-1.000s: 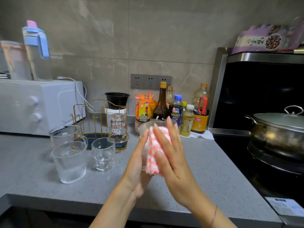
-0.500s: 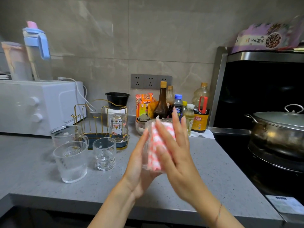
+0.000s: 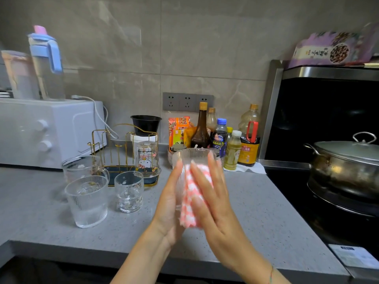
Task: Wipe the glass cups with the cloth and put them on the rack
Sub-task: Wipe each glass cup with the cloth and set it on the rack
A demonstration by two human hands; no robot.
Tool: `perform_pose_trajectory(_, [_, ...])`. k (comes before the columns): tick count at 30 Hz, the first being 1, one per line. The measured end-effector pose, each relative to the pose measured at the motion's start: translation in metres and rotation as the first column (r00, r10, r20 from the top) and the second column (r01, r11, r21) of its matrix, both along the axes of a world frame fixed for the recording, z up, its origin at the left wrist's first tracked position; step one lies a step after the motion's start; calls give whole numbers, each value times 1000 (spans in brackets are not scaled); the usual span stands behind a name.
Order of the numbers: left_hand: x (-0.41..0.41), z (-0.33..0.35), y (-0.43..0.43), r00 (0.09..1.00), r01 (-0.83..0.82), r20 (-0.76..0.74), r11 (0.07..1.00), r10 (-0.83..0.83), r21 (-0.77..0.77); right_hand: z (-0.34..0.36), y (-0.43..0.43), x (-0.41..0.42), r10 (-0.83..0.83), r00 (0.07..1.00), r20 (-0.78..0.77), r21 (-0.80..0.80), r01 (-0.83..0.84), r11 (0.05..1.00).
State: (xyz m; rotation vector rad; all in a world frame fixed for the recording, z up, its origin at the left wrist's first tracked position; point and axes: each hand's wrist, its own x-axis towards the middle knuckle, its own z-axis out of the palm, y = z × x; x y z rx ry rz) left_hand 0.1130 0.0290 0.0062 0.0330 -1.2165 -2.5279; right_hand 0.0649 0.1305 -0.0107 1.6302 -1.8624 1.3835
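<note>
Above the counter's middle, my left hand holds a ribbed glass cup upright from its left side. My right hand presses a pink-and-white checked cloth flat against the cup's near side, fingers straight. The gold wire rack stands at the back left on a dark tray, with a cartoon-printed glass upside down on it. In front of the rack stand a ribbed glass, a small glass and a handled glass mug.
A white oven with jugs on top sits at the far left. Sauce and oil bottles line the wall behind the cup. A lidded steel pot sits on the black stove at the right. The counter's front edge runs below my arms.
My right hand slid the cloth up the cup and back down, while my left hand kept hold of the cup. The glasses on the counter have not moved.
</note>
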Motion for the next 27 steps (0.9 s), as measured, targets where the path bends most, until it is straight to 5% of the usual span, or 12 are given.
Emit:
perform_pose_trajectory(4, [0,0,-2,987,157,15,980,-160,124,-20,4,11,-23,999,-27,20,24,1000])
perform_pose_trajectory(9, [0,1,-1,984,180,-17,982,-180,64,-8,3,10,-18,1000,-10,6,19,1000])
perform_pose_trajectory(21, [0,-9,2,1000,5,14,995,-4,-100,35,-4,-29,-76,995,57,-70,80,994])
perform_pose_trajectory(27, [-2,-2,1,998,-54,-13,997,54,-51,14,-2,-14,-22,996,83,-60,27,998])
